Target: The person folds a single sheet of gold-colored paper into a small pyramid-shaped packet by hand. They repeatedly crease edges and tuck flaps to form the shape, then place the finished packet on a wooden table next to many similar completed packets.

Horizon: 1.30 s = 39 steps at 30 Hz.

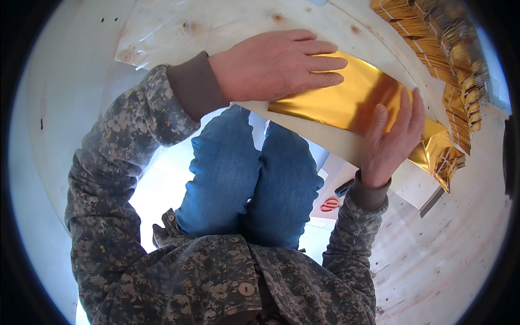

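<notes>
A shiny gold foil sheet [357,100] lies on the pale wooden tabletop [216,16], its right end creased and gathered into folds near the right edge. My left hand [273,65] rests flat over the sheet's left end, fingers stretched out to the right and nothing gripped. Toward the sheet's right part, my right hand [392,138] lies over the near edge with its thumb apart and fingers extended. The palms of both hands are hidden, as is the foil under them.
Several tied bundles of folded gold foil [417,40] line the far right side of the table. Below the tabletop's near edge, a red-handled tool [329,205] and a dark object [343,188] lie to the right of my knees. Clear plastic film [157,27] shows at the far left.
</notes>
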Each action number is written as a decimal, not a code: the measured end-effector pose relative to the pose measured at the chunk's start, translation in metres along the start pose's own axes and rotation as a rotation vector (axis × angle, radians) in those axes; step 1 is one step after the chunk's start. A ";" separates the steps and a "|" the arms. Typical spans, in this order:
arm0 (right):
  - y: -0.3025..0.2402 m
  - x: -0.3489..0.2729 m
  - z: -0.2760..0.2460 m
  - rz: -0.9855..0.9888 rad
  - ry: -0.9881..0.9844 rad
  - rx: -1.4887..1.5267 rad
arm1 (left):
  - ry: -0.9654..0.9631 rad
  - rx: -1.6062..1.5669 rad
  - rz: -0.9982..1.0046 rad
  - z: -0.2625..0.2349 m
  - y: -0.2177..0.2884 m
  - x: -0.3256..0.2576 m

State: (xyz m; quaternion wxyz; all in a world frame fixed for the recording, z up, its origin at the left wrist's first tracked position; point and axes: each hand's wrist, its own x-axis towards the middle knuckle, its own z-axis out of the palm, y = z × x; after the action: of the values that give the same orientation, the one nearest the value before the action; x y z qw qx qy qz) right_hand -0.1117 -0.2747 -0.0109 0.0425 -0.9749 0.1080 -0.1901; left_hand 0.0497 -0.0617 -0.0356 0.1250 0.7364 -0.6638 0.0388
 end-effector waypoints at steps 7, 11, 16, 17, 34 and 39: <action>-0.054 -0.025 -0.009 -0.390 -0.351 0.424 | 0.040 0.082 0.008 0.000 -0.001 0.000; -0.070 -0.031 -0.004 -0.348 -0.314 0.417 | 0.021 0.064 0.002 -0.001 0.002 -0.002; -0.080 -0.028 -0.001 -0.348 -0.322 0.379 | 0.019 0.018 -0.007 -0.002 -0.001 0.000; -0.082 -0.028 0.000 -0.344 -0.335 0.381 | 0.035 0.009 0.000 -0.001 -0.002 0.000; -0.081 -0.031 -0.002 -0.419 -0.470 0.319 | 0.066 -0.024 -0.007 0.004 -0.006 -0.001; -0.064 -0.030 -0.006 -0.285 -0.288 0.492 | -0.033 -0.009 -0.021 -0.003 -0.004 0.002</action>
State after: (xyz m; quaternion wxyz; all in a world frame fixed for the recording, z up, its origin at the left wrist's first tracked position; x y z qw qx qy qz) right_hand -0.1284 -0.2059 -0.0086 0.2648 -0.9576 -0.0863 -0.0744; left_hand 0.0537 -0.0625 -0.0330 0.1177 0.7432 -0.6582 0.0221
